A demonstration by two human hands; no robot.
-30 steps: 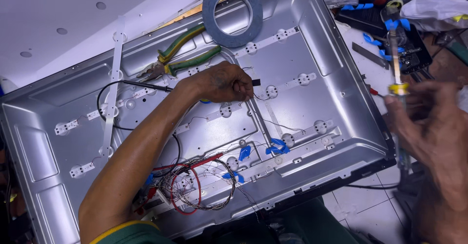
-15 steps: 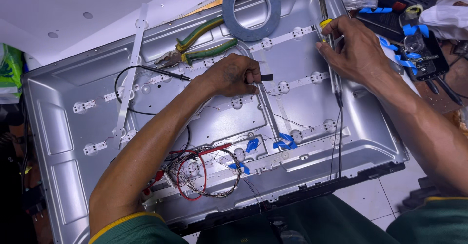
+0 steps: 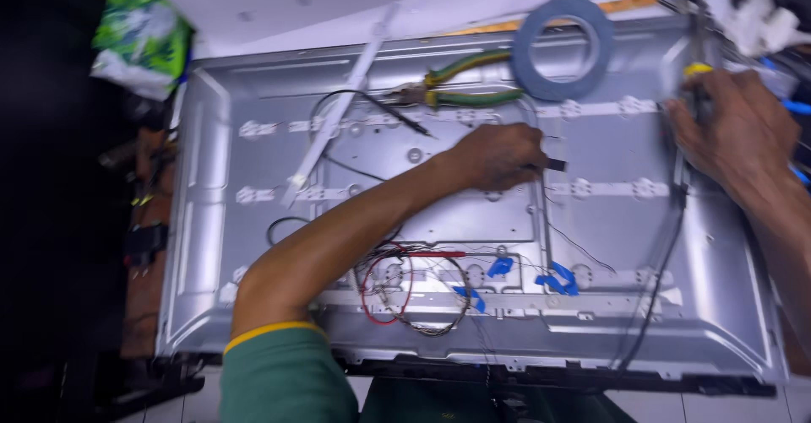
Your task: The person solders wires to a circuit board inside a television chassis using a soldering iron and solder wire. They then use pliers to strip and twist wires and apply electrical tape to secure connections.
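Two hands at work over one grey metal back panel (image 3: 253, 220), the landmark for all entries below.

Left hand (image 3: 498, 154): near panel centre, closed narrowly around a small black probe tip (image 3: 555, 165) pressed toward a light strip (image 3: 608, 189).

Right hand (image 3: 731, 132): at the panel's right edge, wrapped around a yellow-topped tool (image 3: 698, 70); a black lead (image 3: 667, 254) hangs from it down across the panel.

Pliers (image 3: 460, 94), green-handled: upper middle of panel, loose. Tape roll (image 3: 524, 60), blue: just right of the pliers. Red and black wire bundle (image 3: 405, 292): lower middle, under the left forearm.

Risks, judged: forearm could drag the bundle loose; the hanging lead could snag on the panel edge; the probe tip could slip off the strip.
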